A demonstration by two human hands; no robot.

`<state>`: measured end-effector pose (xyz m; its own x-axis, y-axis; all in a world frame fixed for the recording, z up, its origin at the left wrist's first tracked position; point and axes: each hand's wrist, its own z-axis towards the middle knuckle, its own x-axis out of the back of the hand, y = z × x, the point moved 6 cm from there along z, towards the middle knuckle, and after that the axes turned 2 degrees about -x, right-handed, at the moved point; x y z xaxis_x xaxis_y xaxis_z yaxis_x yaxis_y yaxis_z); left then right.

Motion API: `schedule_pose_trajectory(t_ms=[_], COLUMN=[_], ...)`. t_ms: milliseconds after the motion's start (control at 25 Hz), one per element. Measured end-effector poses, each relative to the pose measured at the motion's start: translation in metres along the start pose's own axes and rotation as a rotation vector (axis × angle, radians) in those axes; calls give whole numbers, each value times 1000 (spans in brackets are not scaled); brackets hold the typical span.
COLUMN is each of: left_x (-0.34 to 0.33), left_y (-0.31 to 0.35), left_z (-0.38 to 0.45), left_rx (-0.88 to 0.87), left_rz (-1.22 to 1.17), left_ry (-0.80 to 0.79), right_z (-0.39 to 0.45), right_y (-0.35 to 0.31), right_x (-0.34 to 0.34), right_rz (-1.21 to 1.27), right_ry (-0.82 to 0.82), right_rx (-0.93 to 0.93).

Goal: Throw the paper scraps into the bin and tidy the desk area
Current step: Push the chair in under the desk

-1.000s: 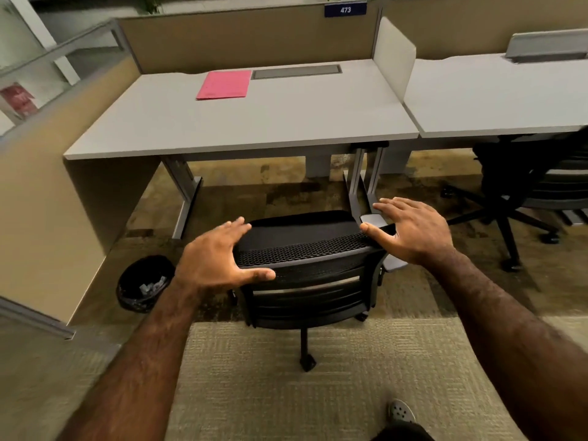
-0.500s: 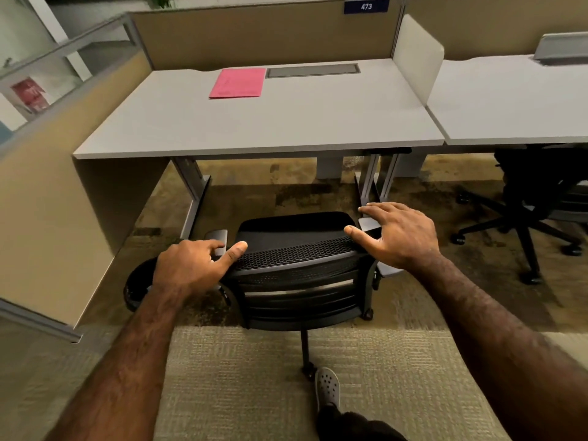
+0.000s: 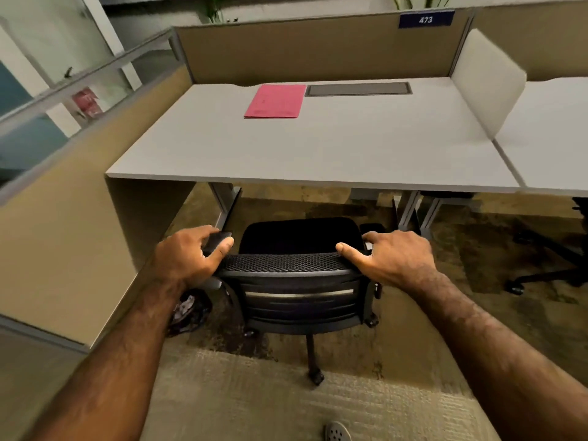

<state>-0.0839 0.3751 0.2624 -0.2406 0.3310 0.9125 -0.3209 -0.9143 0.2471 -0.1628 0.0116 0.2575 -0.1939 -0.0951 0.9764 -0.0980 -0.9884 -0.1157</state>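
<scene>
Both hands on the chair (image 3: 299, 275) at frame centre. Left hand (image 3: 187, 256) curled over the upper left corner of the backrest, fingers reaching onto the left armrest (image 3: 219, 238), thumb pressed along the mesh edge. Right hand (image 3: 394, 259) wrapped round the upper right corner, thumb laid flat on the top rail, fingers over the far side. Both were closed on the chair, not open.

Handling, as judged: chair rode on castors, so it should roll easily over the carpet with a light push; frame stiff, mesh back somewhat yielding. The top corners of the backrest looked the sound place to grip for steering it in under the surface (image 3: 318, 148).

Appearance: black, perforated mesh top band, slatted plastic lower back with one pale strip, single post and castor visible below. Seat front sat just short of the surface's near edge, not yet tucked under.

Bin (image 3: 187, 310) stood at lower left of the chair, partly hidden behind the left forearm, against the partition; black, with pale crumpled scraps showing inside. A pink folder (image 3: 275, 101) lay flat toward the back of the surface, upper centre, beside a grey cable hatch (image 3: 358, 89). No loose scraps seen on the surface.
</scene>
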Motion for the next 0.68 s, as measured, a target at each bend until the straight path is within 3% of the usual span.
schedule_pose_trajectory(t_ms=[240, 680], left_x=[-16, -63], left_y=[-48, -68], left_z=[61, 172], left_rx=[145, 88], left_rz=[77, 42], left_ry=[-32, -109], right_z=[48, 159], right_y=[-21, 1], right_x=[-18, -47], right_rz=[61, 53], right_ry=[82, -25], right_rx=[-25, -239])
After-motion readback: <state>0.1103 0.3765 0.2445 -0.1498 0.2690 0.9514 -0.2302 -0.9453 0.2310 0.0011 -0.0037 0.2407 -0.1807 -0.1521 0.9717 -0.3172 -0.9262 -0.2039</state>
